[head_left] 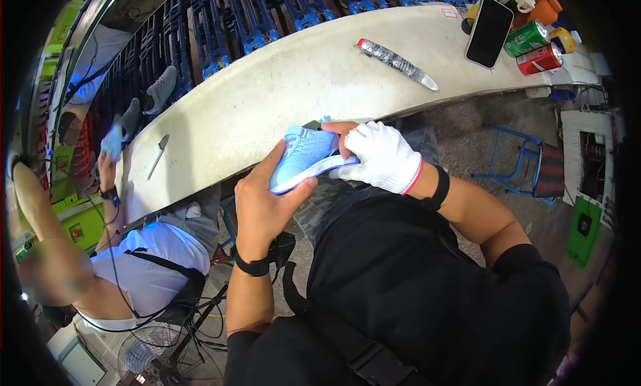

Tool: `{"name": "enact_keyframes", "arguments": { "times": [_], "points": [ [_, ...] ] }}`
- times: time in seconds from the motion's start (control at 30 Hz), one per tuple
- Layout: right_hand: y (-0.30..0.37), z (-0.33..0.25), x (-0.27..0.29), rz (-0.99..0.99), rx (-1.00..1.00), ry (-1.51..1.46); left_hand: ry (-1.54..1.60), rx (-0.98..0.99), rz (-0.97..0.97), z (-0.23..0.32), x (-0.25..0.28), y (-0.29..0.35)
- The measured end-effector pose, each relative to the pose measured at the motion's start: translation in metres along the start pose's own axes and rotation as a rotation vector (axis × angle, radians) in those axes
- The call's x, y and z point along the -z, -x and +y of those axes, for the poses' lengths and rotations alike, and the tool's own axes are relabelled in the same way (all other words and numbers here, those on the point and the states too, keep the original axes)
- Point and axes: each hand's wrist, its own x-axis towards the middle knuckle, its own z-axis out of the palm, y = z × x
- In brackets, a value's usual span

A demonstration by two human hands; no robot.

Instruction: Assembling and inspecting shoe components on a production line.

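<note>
A light blue sneaker [306, 152] with a white sole is held near the bench's front edge, its toe pointing toward me. My left hand [264, 196], bare, wraps round the toe end with the thumb along the sole. At the heel end, my right hand [382, 153] wears a white knit glove with some fingers uncovered; its fingers are closed on the shoe. The sole's side faces me, and part of the heel is hidden behind the right fingers. Beyond the hands lies a slim tool [398, 63] wrapped in clear film, with a red end.
The pale bench [267, 85] curves across; behind it runs a blue rack conveyor [227, 25] carrying grey shoes. A pen-like tool [157, 157] lies left. Right are a phone [491, 32] and drink cans [539, 59]. A co-worker [150, 252] at left holds a shoe; a stool [527, 165] stands right.
</note>
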Motion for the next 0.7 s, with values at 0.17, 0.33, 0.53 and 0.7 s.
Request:
{"name": "enact_keyframes", "arguments": {
  "times": [0.17,0.33,0.53,0.7],
  "points": [
    [0.002,-0.001,-0.027,0.146,0.159,0.205,-0.008,0.173,-0.195,-0.011,0.002,-0.004],
    [0.001,-0.008,-0.024,0.089,0.183,0.355,-0.177,0.110,-0.181,-0.004,-0.026,-0.023],
    [0.007,-0.005,-0.008,0.100,0.027,0.216,-0.039,0.140,-0.306,0.018,0.009,-0.019],
    [0.004,-0.022,0.040,0.185,-0.009,0.006,0.195,-0.426,-0.036,0.027,-0.017,-0.018]
  ]
}}
